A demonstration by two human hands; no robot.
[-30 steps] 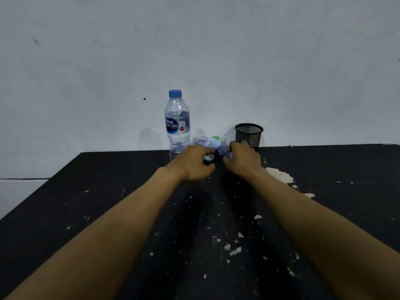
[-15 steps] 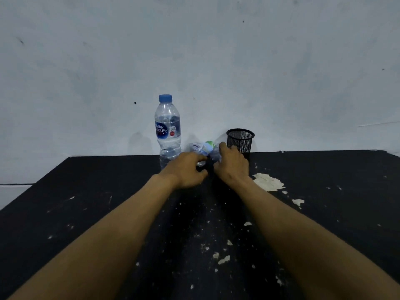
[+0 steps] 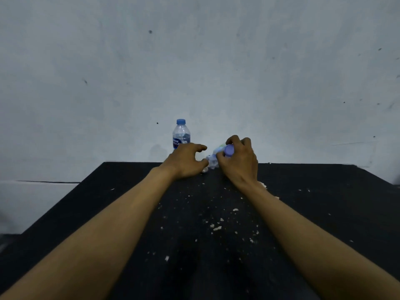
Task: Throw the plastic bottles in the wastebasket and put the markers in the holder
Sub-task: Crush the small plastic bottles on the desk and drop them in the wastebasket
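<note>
Since the crumpled bottle is soft & slippery, the right hand is clenched round its neck by the purple cap, lifting it at the table's far edge. Left hand hovers w/ fingers released, prob. ready to steady. Upright bottle stands behind it. Vs 0.5 s ago: left has let go, holder now hidden behind the right hand.

Two plastic bottles show, one upright bottle with a blue cap at the far edge of the one black table and one crumpled bottle right of it, plus two bare hands.
</note>
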